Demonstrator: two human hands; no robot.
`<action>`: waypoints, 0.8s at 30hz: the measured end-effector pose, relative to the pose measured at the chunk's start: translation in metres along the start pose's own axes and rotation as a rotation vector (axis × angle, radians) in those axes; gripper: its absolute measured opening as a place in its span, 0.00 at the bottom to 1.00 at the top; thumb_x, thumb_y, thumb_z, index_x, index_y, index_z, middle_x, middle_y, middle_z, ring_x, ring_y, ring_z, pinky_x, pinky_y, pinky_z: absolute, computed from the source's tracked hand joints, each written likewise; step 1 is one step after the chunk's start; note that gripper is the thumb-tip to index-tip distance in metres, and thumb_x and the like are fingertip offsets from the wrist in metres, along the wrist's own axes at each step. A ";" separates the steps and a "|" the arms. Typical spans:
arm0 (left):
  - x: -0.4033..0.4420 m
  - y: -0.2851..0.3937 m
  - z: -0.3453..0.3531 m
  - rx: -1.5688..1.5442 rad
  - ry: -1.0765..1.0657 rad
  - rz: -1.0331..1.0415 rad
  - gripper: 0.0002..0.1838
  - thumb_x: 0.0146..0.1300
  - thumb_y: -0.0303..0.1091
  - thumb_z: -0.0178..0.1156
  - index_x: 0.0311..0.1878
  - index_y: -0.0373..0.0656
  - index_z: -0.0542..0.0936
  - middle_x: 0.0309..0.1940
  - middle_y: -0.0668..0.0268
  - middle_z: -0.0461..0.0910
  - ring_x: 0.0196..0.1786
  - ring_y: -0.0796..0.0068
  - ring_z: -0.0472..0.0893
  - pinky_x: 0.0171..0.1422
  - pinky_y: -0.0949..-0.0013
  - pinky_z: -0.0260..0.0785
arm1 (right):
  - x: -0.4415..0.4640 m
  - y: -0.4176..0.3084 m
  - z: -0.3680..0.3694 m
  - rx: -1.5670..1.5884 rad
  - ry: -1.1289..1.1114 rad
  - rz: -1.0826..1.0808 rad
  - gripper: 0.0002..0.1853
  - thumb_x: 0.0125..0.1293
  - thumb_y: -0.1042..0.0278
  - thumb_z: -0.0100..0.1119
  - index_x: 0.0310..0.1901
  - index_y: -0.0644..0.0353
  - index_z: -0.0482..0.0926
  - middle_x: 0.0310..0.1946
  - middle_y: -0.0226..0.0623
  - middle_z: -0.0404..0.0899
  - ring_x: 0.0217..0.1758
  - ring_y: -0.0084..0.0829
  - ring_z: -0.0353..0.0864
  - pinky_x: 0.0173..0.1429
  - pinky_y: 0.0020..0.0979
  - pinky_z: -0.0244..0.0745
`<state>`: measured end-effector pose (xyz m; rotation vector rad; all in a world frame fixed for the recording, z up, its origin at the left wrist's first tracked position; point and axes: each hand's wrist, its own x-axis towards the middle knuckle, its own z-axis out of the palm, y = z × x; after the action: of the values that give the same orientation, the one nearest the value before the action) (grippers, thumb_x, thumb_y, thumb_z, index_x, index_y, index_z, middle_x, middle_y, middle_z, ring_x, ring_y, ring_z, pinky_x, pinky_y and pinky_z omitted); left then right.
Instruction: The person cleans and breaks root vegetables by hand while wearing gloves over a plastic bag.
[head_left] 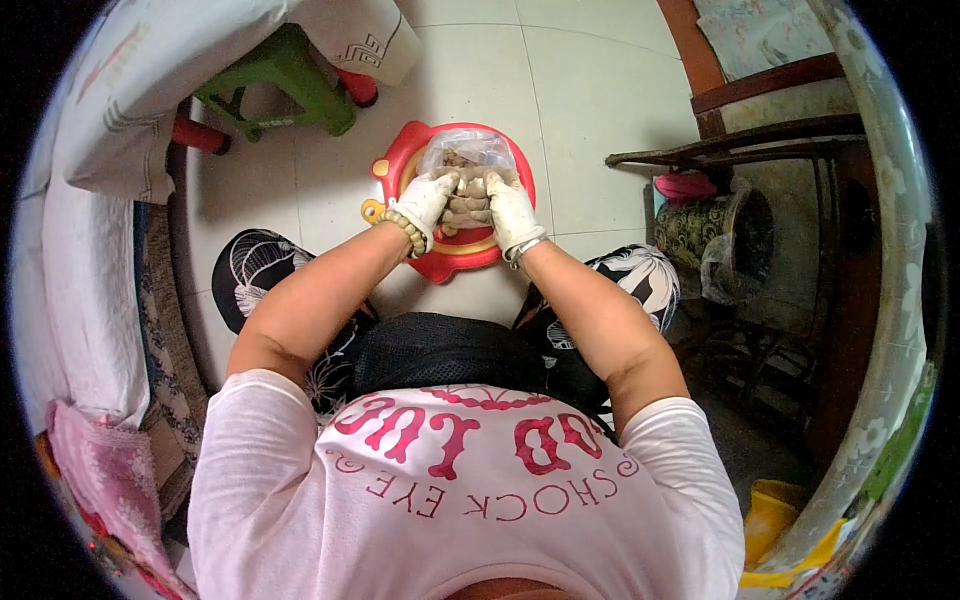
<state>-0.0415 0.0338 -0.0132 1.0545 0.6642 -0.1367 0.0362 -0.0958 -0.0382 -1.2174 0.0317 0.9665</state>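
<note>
My left hand [424, 200], in a whitish glove with a beaded bracelet at the wrist, is closed on the left side of a grey-brown lumpy piece [466, 208]. My right hand [513, 210], gloved too, grips the same piece from its right side. Rounded ridges run across the piece; I cannot make out its kind. Just beyond it, a clear plastic bag [484, 148] lies with brown bits [455, 160] in it. Hands and bag are above a round red plastic stool [436, 268] with a yellow ring on top.
A green plastic stool [290, 85] stands at the upper left, beside a cloth-draped table [130, 130]. Pale floor tiles [590, 100] surround the red stool. To the right are a dark wooden frame [740, 150] and a patterned bundle [695, 230]. My knees flank the stool.
</note>
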 end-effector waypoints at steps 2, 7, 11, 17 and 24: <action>0.015 -0.014 -0.009 0.030 0.033 0.041 0.13 0.65 0.37 0.48 0.48 0.41 0.73 0.34 0.65 0.78 0.29 0.75 0.78 0.28 0.73 0.71 | -0.003 -0.002 0.001 -0.096 0.035 -0.022 0.15 0.72 0.60 0.37 0.49 0.62 0.67 0.37 0.43 0.78 0.32 0.33 0.83 0.32 0.29 0.81; 0.009 -0.008 -0.007 -0.022 0.047 0.020 0.13 0.66 0.34 0.49 0.50 0.39 0.71 0.38 0.61 0.79 0.32 0.69 0.81 0.36 0.66 0.78 | -0.002 -0.004 0.002 0.085 -0.066 0.068 0.18 0.73 0.57 0.32 0.52 0.61 0.67 0.38 0.44 0.79 0.36 0.33 0.83 0.31 0.27 0.80; 0.016 -0.006 -0.011 0.070 0.054 0.010 0.13 0.65 0.34 0.50 0.49 0.39 0.73 0.39 0.60 0.80 0.35 0.69 0.81 0.37 0.68 0.77 | -0.007 -0.012 0.004 0.028 -0.040 0.081 0.19 0.73 0.57 0.30 0.54 0.61 0.66 0.38 0.43 0.79 0.37 0.34 0.83 0.30 0.25 0.79; 0.016 -0.001 -0.009 0.011 0.029 0.003 0.12 0.65 0.34 0.51 0.46 0.38 0.76 0.40 0.60 0.80 0.36 0.72 0.81 0.38 0.70 0.76 | -0.010 -0.020 0.009 0.015 -0.050 0.107 0.20 0.73 0.57 0.31 0.55 0.60 0.68 0.36 0.39 0.79 0.31 0.28 0.81 0.29 0.22 0.77; 0.011 0.001 -0.011 0.080 0.045 -0.061 0.14 0.63 0.36 0.54 0.47 0.37 0.76 0.36 0.63 0.81 0.35 0.72 0.81 0.40 0.71 0.75 | 0.001 -0.007 0.001 0.072 -0.063 0.164 0.21 0.73 0.56 0.32 0.54 0.61 0.69 0.35 0.38 0.80 0.30 0.28 0.81 0.31 0.24 0.78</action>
<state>-0.0370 0.0456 -0.0222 1.1173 0.7366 -0.1945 0.0408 -0.0949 -0.0326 -1.1304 0.1177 1.1368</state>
